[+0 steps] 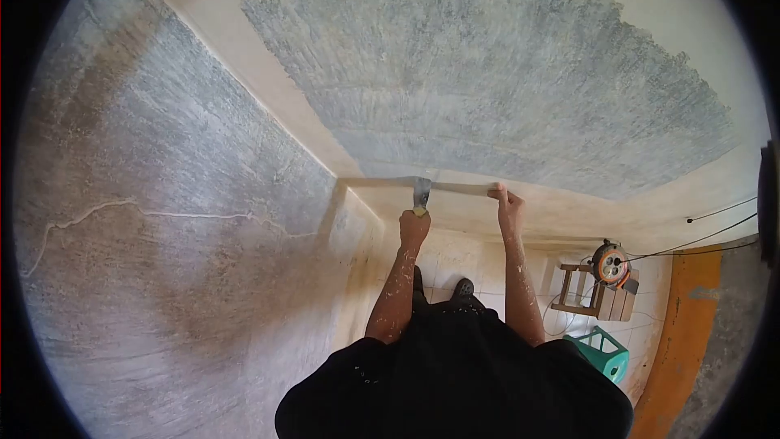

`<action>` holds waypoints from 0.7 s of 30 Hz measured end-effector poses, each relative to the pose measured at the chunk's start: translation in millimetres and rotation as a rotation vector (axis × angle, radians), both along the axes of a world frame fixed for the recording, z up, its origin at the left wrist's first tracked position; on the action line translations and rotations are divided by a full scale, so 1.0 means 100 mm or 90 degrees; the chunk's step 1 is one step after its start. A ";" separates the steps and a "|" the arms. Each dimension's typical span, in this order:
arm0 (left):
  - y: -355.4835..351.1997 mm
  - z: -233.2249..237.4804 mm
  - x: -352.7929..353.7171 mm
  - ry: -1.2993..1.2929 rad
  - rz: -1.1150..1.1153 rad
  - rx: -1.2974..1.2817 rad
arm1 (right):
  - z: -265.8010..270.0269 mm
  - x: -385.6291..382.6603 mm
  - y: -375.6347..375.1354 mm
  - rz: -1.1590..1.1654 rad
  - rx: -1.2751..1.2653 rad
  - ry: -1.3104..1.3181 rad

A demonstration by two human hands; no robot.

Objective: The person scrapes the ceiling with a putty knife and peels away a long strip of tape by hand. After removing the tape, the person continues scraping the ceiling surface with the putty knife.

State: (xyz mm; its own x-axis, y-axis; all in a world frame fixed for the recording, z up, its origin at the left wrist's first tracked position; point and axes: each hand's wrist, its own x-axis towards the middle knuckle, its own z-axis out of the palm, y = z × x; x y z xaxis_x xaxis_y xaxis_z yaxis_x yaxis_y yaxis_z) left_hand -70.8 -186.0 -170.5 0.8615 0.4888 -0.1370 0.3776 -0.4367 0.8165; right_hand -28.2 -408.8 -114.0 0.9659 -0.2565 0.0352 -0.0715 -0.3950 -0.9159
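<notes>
My left hand is wrapped round the handle of a scraper, whose flat grey blade points up at the lower part of the wall. To its right, my right hand is raised close to the same wall, fingers curled together; what they hold, if anything, is too small to name. Above both hands the wall bears a large rough grey patch with pale paint round it. A darker horizontal band, perhaps a shadow, runs at hand height. White specks dot both forearms.
A rough grey wall with a pale crack line stands at the left. On the right are an orange cable reel on a wooden stool, a green plastic stool and black cables. My feet stand on pale floor tiles.
</notes>
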 end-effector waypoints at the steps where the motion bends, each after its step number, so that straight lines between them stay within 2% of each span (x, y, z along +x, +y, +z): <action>1: -0.01 0.01 0.09 -0.017 0.003 0.006 | -0.01 0.07 0.00 -0.004 0.006 -0.048; 2: -0.04 0.02 0.24 -0.040 -0.010 0.003 | -0.01 0.17 -0.04 0.002 -0.011 -0.012; 3: -0.10 0.40 0.30 -0.051 -0.024 0.000 | 0.02 0.15 -0.06 0.006 -0.028 0.037; 4: -0.13 0.59 0.25 -0.054 -0.037 -0.002 | 0.03 0.07 -0.06 0.012 -0.044 0.094; 5: -0.13 0.51 0.17 -0.041 -0.031 0.008 | 0.10 0.03 -0.03 0.014 -0.007 0.056; 9: -0.08 -0.05 0.20 -0.031 -0.002 0.028 | 0.10 0.05 -0.04 0.026 -0.025 0.052; 12: -0.06 -0.04 0.13 0.000 -0.016 0.014 | 0.01 0.08 -0.09 0.017 -0.025 0.032; 13: -0.02 -0.02 0.23 0.068 -0.020 -0.066 | 0.02 0.07 -0.09 0.011 -0.022 0.041; 20: -0.09 -0.05 0.06 -0.013 -0.003 0.006 | 0.03 0.08 -0.07 0.024 -0.028 0.025; 21: -0.05 -0.02 0.20 0.080 -0.032 -0.092 | 0.07 0.11 -0.08 0.019 -0.028 0.034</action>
